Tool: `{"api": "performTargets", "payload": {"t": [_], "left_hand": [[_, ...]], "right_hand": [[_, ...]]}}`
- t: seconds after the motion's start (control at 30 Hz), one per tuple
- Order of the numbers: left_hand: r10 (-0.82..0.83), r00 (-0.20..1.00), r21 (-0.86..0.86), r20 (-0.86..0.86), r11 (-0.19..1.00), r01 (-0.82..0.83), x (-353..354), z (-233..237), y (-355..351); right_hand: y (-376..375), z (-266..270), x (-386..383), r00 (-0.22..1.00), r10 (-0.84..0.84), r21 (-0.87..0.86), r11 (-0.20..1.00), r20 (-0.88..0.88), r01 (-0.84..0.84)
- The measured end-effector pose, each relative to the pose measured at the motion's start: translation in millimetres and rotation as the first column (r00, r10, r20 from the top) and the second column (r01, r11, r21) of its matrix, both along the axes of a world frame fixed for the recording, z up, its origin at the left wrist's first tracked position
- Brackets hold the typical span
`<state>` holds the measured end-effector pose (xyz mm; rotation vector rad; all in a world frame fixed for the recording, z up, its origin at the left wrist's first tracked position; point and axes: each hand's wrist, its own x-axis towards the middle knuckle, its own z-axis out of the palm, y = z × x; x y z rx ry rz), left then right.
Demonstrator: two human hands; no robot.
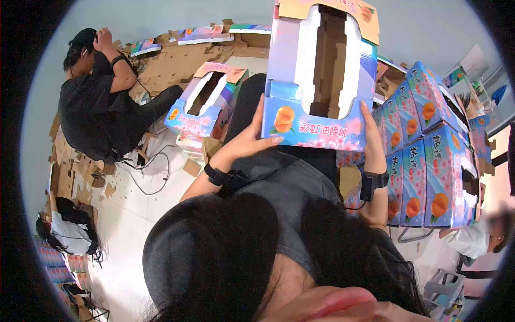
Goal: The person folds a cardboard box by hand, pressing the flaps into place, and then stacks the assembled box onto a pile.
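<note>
In the head view, the peach-printed carton [314, 129] stands upright in the air in front of the person, above the lap and clear of any surface. Its long axis runs up and away from the body, and its cut-out window faces the camera. The left hand [244, 144] clasps the lower left corner, thumb laid across the printed front band and the other fingers hidden behind the side wall. The right hand [374, 142] lies flat along the lower right edge with its fingers [367, 115] stretched upward against the wall. The carton is pinched between the two hands at its bottom end, both equally near. Just left of it and lower, a second windowed carton [201, 104] sits tilted near the pale floor [129, 214]. To the right, close beside the right wrist, rises a stack of closed cartons [424, 161] of the same print. Cardboard scraps [177, 61] litter the floor beyond. A co-worker in dark clothes [94, 107] sits well apart at the left, one hand raised to the head.
</note>
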<state>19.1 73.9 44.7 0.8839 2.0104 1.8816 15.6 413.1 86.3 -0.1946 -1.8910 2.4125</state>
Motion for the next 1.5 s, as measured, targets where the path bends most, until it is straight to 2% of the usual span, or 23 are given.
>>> {"api": "performTargets", "payload": {"t": [0.03,0.13,0.17,0.2,0.23,0.27,0.33,0.37,0.4,0.47,0.5,0.53,0.6,0.63,0.73,0.83,0.93,1.03,1.13,1.23,1.33,1.43,1.5], "left_hand": [[0.022,1.0,0.064,0.017,0.998,-0.023,2,-4,-2],[0.089,0.996,0.089,-0.002,0.992,-0.088,7,2,-16],[0.128,0.991,0.135,-0.029,0.983,-0.123,7,-2,-19],[0.125,0.992,0.154,-0.003,0.98,-0.123,6,-1,-25],[0.121,0.992,0.173,0.024,0.977,-0.123,7,3,-31],[0.116,0.992,0.191,0.052,0.974,-0.124,8,6,-36],[0.17,0.977,0.149,0.125,0.971,-0.188,9,8,-41],[0.17,0.968,0.151,0.184,0.968,-0.199,7,7,-43],[0.17,0.956,0.153,0.241,0.966,-0.21,7,6,-43],[0.173,0.939,0.141,0.297,0.965,-0.222,10,10,-41],[0.166,0.924,0.127,0.345,0.967,-0.221,10,10,-42],[0.16,0.907,0.112,0.391,0.969,-0.219,9,11,-42],[0.153,0.943,0.125,0.297,0.973,-0.197,13,20,-39],[0.152,0.957,0.131,0.247,0.973,-0.188,15,25,-39],[0.155,0.943,0.115,0.293,0.974,-0.195,12,19,-43],[0.224,0.906,-0.004,0.359,0.971,-0.239,15,25,-48],[0.238,0.922,-0.061,0.304,0.971,-0.231,10,4,-61],[0.233,0.944,-0.016,0.235,0.972,-0.236,13,7,-59],[0.219,0.946,0.063,0.24,0.969,-0.24,5,-4,-59],[0.21,0.938,0.17,0.275,0.95,-0.263,7,-5,-55],[0.147,0.919,0.217,0.367,0.947,-0.238,9,-6,-55],[0.177,0.914,0.2,0.364,0.944,-0.263,11,-4,-56],[0.22,0.938,0.129,0.269,0.957,-0.262,11,0,-58]], "right_hand": [[-1,0,6,0.999,0.002,0.021,1.0,0.035,-0.003],[3,-21,17,0.999,0.043,0.158,0.987,-0.013,-0.04],[0,-12,26,0.994,0.09,0.247,0.964,0.063,-0.103],[-2,-16,30,0.99,-0.003,0.456,0.887,-0.139,0.067],[-4,-22,32,0.936,-0.047,0.603,0.753,-0.35,0.263],[-8,-26,36,0.837,-0.038,0.673,0.575,-0.546,0.465],[-29,17,64,0.79,0.081,0.784,0.214,-0.608,0.582],[-41,41,77,0.771,0.151,0.782,0.02,-0.618,0.623],[-50,55,84,0.795,0.303,0.837,0.017,-0.526,0.547],[-69,71,93,0.764,0.573,0.922,-0.036,-0.297,0.386],[-77,66,90,0.768,0.595,0.961,0.026,-0.236,0.275],[-78,61,86,0.77,0.607,0.963,-0.025,-0.197,0.267],[-82,56,74,0.768,0.63,0.959,-0.128,-0.12,0.254],[-85,57,66,0.68,0.695,0.929,-0.048,-0.233,0.367],[-89,54,48,0.655,0.748,0.964,-0.084,-0.106,0.252],[-101,54,47,0.708,0.706,0.974,-0.144,-0.021,0.173],[-102,55,50,0.688,0.725,0.983,-0.109,-0.024,0.149],[-101,50,52,0.634,0.747,0.97,0.058,-0.199,0.236],[-105,58,55,0.662,0.739,0.988,0.034,-0.124,0.148],[-111,52,62,0.698,0.698,0.962,-0.048,-0.159,0.267],[-121,39,69,0.735,0.629,0.928,-0.057,-0.253,0.368],[-123,31,70,0.745,0.617,0.941,-0.019,-0.255,0.338],[-121,31,70,0.718,0.637,0.94,0.031,-0.281,0.34]]}}
